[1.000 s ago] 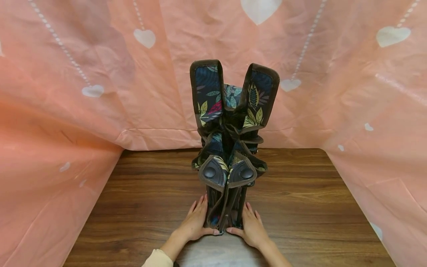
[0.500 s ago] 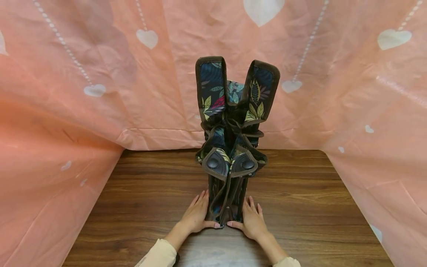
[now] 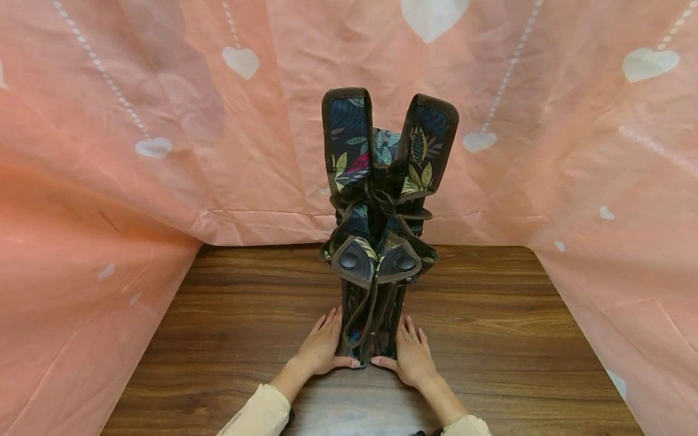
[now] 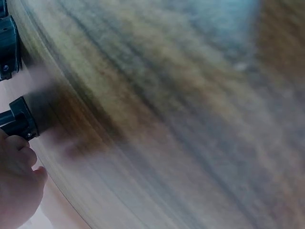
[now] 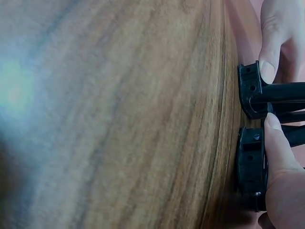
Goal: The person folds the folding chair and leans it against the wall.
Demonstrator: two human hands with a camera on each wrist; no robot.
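A folded chair (image 3: 376, 242) with dark leaf-print fabric and brown trim stands upright on the wooden table (image 3: 229, 327). My left hand (image 3: 322, 351) lies flat against the left side of its base, and my right hand (image 3: 411, 360) lies against the right side. The fingers of both hands are straight and both thumbs reach across the front. In the right wrist view my right thumb (image 5: 281, 152) rests on a black plastic foot (image 5: 250, 162), and my left thumb (image 5: 271, 47) touches the other foot (image 5: 250, 90). The left wrist view shows blurred table and a black foot (image 4: 19, 119).
A pink cloth (image 3: 109, 151) with white hearts hangs behind the table and drapes down over its left and right sides. Wood surface shows on both sides of the chair.
The chair has shifted slightly away from me and stands a little straighter. Both hands stay pressed at its base, moved along with it.
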